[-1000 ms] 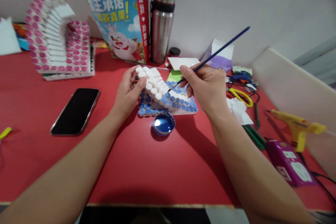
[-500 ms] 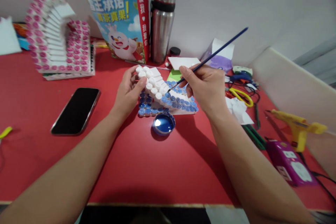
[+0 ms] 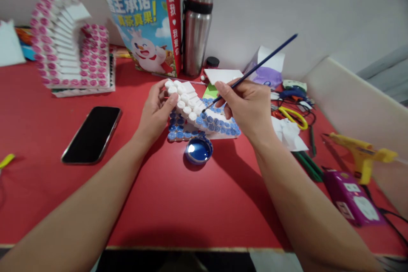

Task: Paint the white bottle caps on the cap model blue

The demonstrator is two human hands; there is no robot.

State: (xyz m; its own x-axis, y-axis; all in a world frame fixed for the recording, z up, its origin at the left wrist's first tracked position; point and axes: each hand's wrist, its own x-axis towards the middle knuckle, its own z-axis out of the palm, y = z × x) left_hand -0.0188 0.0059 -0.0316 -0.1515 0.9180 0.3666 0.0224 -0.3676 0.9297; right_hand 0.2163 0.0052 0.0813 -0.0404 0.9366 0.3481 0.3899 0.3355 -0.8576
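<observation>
A paintbrush (image 3: pixel 264 61) with a dark blue handle is pinched in my right hand (image 3: pixel 250 108), its tip at a small roll on the border between blue and white ones. That roll belongs to a craft model (image 3: pixel 219 125) of curved steps edged with rows of little rolls, blue at the lower right and white at the upper left. My left hand (image 3: pixel 157 108) grips the model's white end, thumb on the rolls and fingers partly hidden behind. Just in front of the model stands a small open pot of blue paint (image 3: pixel 199 150).
A smartphone (image 3: pixel 92 135) lies at left, below a pink-and-white stair model (image 3: pixel 63 46). Behind are a printed carton (image 3: pixel 143 21) and a steel flask (image 3: pixel 197 29). At right are yellow-handled scissors (image 3: pixel 293 117), crumpled tissue (image 3: pixel 287 134), a yellow glue gun (image 3: pixel 360 153) and a purple box (image 3: pixel 350 197).
The brush tip has shifted slightly left on the rolls, and my right hand has moved a little left with it. My left hand and the model stay put.
</observation>
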